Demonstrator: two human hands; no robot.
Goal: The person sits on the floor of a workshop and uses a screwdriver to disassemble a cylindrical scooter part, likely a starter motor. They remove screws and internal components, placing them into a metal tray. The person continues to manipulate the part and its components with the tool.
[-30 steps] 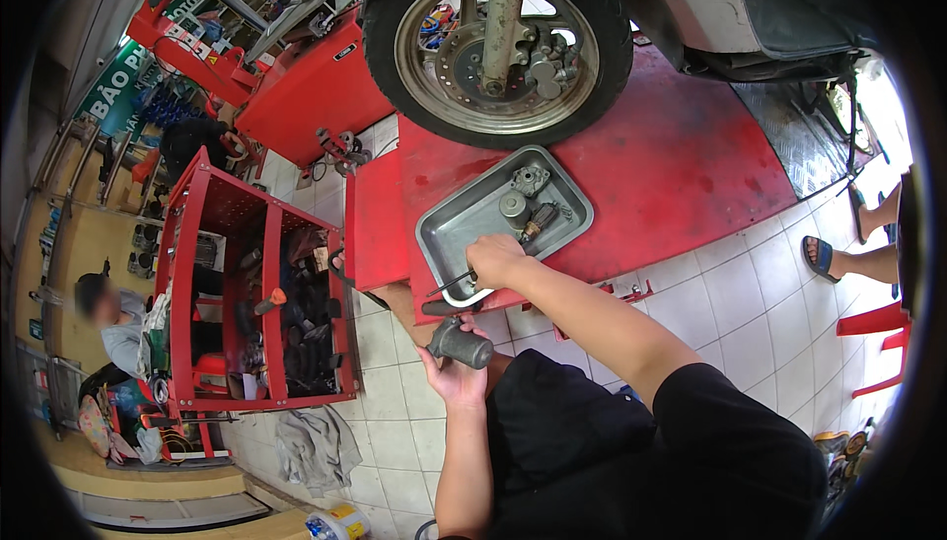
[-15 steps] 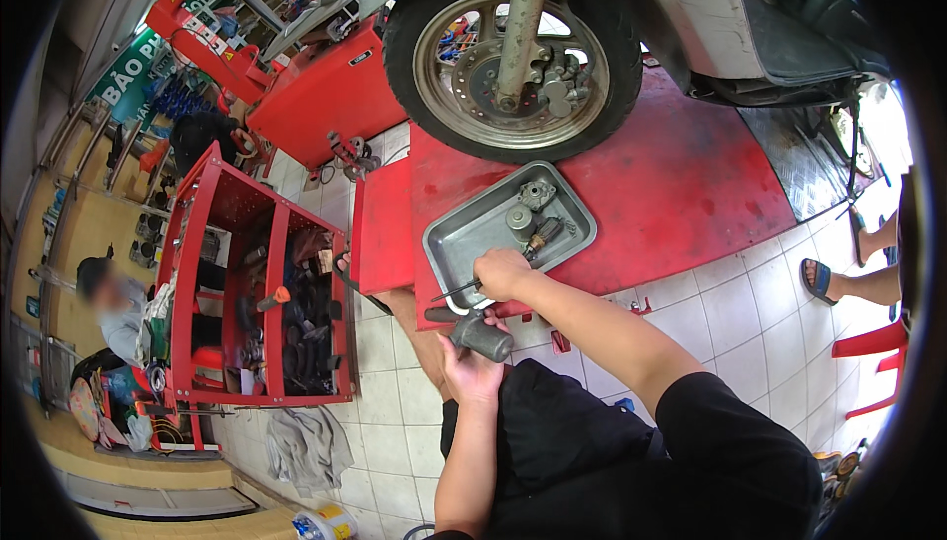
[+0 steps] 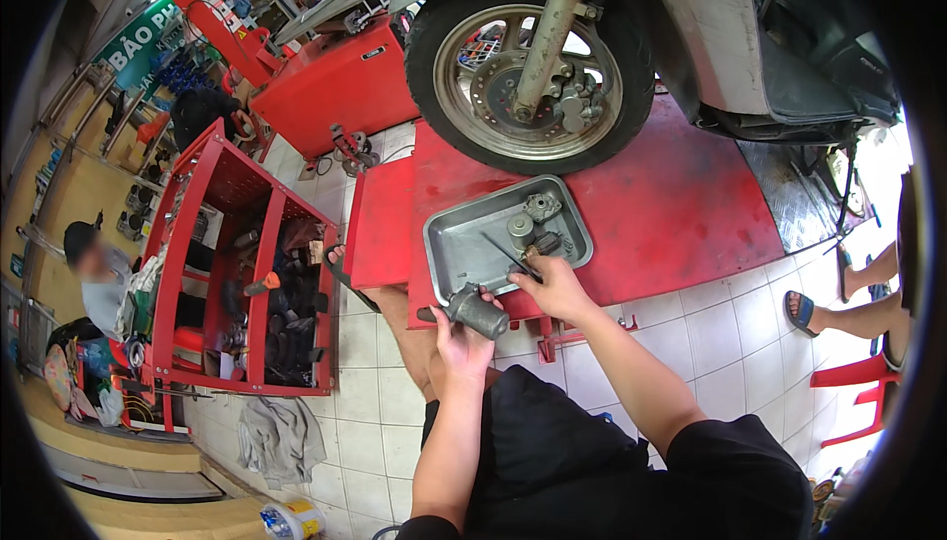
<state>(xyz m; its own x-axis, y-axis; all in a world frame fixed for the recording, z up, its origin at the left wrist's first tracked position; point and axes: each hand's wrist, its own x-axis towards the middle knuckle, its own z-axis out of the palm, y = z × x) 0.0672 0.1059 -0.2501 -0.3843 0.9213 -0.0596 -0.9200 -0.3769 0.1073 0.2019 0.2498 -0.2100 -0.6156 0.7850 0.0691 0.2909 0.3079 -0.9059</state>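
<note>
My left hand [image 3: 464, 351] is closed around a grey cylindrical motor housing [image 3: 479, 315], just off the near edge of a grey metal tray [image 3: 452, 256]. To its right, my right hand [image 3: 555, 289] grips a thin dark rod-like tool [image 3: 501, 248], which points up and left over the tray. Inside the tray lie a round metal cap [image 3: 521, 231], a cast metal piece [image 3: 542, 207] and a dark, copper-toned armature [image 3: 546, 243], partly hidden by my right hand. Left of the housing a short dark piece [image 3: 426, 314] shows; I cannot tell whether it is attached.
The tray sits on a red lift platform [image 3: 681, 215] below a scooter's front wheel [image 3: 528, 81]. A red tool cart [image 3: 261, 293] stands left, with a person beyond it. A sandalled foot [image 3: 799, 313] and a red stool [image 3: 853, 372] are right. A grey cloth [image 3: 281, 439] lies on the floor.
My right hand has moved right and slightly down, away from the tray's middle. The rod-like tool has swung from pointing left to pointing up and left. My left hand keeps the motor housing.
</note>
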